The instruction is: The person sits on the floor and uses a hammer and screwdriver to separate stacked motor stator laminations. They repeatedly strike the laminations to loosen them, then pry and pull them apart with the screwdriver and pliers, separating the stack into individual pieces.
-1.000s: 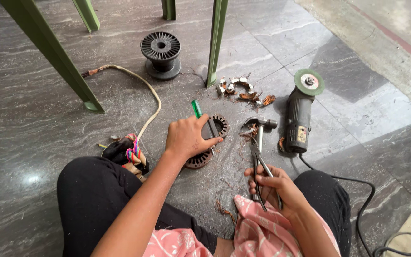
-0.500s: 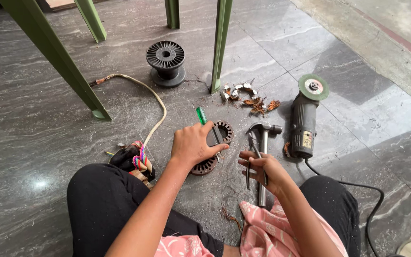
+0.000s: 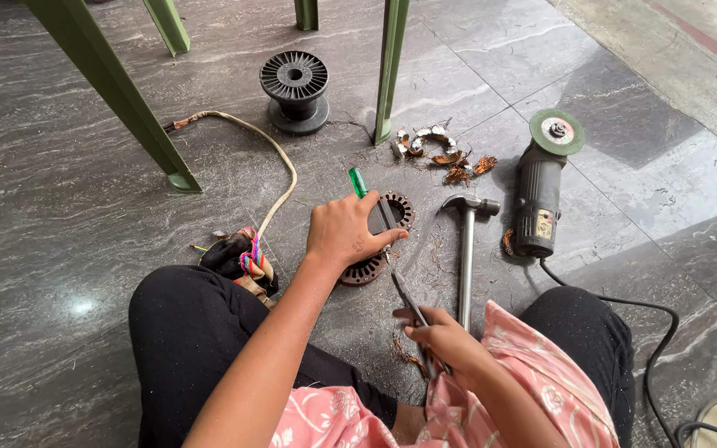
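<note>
Right hand, nearest, with fingers clamped on the handles of pliers whose tip points toward the stator. Left hand, arm extended, lies palm-down on the stator, fingers curled together over a green-handled screwdriver. Stator rests on the floor. Just right lie a hammer and grinder; farther off, an empty black spool.

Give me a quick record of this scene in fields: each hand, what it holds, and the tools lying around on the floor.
left hand: pressed on a round slotted metal core, gripping a green-handled screwdriver
right hand: closed on pliers aimed at the core
hammer: flat on the floor, right of the core
angle grinder: right of the hammer
black spool: by a green metal leg
</note>
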### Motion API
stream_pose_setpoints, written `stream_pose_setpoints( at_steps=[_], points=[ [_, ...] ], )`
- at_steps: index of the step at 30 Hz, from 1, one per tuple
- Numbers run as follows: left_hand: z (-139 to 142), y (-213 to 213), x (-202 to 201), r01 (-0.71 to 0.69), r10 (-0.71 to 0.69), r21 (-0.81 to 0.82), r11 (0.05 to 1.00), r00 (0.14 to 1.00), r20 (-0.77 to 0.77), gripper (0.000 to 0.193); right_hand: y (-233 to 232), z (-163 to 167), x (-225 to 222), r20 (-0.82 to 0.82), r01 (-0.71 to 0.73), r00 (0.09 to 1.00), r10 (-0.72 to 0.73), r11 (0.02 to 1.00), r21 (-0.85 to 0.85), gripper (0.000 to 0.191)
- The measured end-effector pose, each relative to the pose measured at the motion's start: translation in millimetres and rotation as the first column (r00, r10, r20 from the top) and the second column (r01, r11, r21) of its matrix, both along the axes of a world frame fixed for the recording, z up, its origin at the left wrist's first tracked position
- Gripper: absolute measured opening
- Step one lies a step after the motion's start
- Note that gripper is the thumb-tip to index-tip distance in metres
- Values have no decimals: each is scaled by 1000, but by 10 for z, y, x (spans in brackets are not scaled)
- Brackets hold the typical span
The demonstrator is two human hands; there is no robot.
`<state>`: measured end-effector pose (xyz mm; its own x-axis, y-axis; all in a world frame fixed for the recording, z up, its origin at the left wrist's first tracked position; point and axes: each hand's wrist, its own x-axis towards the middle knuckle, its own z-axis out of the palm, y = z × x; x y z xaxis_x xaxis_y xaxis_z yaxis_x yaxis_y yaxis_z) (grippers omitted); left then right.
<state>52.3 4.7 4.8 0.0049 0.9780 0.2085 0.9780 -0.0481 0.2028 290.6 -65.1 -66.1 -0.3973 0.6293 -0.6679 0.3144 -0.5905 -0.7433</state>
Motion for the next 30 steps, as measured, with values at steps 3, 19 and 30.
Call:
stream_pose_setpoints(
  at_steps=[3, 19, 30],
  points=[
    [-3, -4, -2, 5, -5, 21, 1000, 1000, 3, 86, 87, -115, -34, 73, -79, 995, 62, 963, 258, 42],
    [-98, 117, 180, -275, 297, -242, 931, 953, 59, 82, 273, -31, 280, 205, 251, 924, -323, 916, 313, 21],
    [23, 156, 347, -410, 510, -381, 829, 834, 211, 90, 121, -527, -386, -397, 840, 490, -776, 297, 455, 18]
  ],
)
